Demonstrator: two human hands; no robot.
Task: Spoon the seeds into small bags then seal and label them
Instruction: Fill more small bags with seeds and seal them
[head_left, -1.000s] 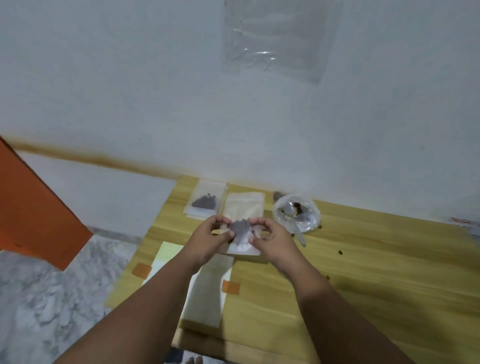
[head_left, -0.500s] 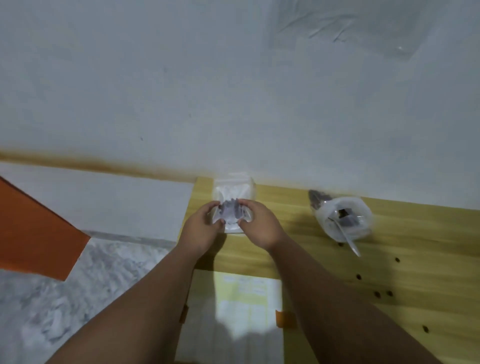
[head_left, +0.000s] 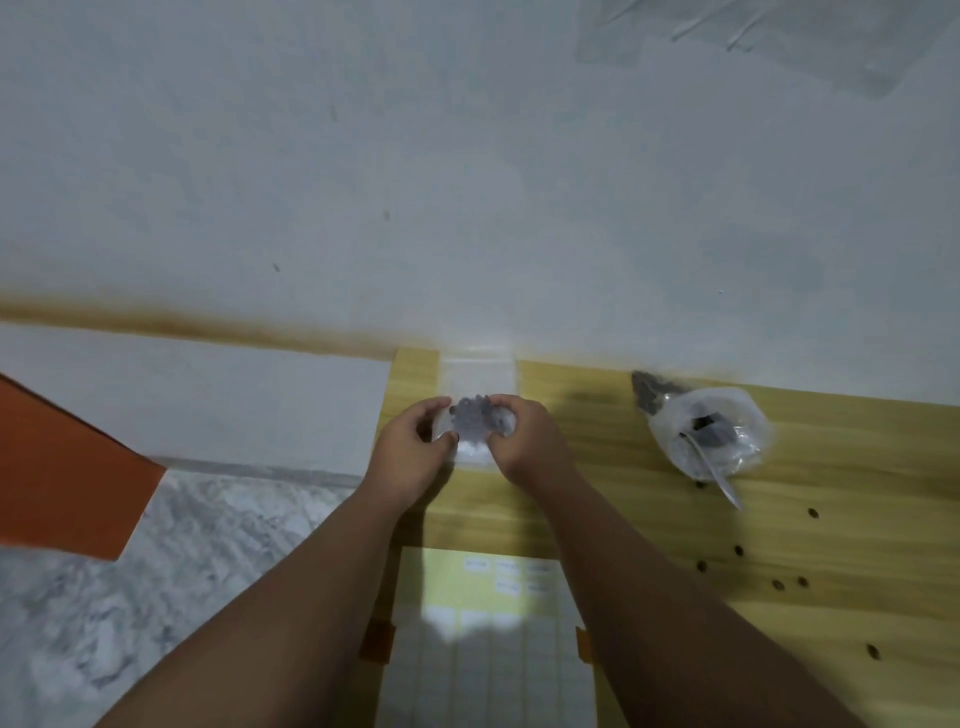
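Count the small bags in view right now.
2. One small bag with seeds is pinched between the left hand and right hand; a flat bag lies on the table under them, against the wall. More may be hidden beneath.

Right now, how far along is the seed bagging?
Done: the small bag already holds dark seeds. In hand: the left hand and right hand pinch its sides, apparently pressing the seal shut; whether it is closed I cannot tell. Left: no label shows on it, and the label sheet lies nearer the person. The supply bag still holds seeds, with the spoon in it, so more filling probably follows.
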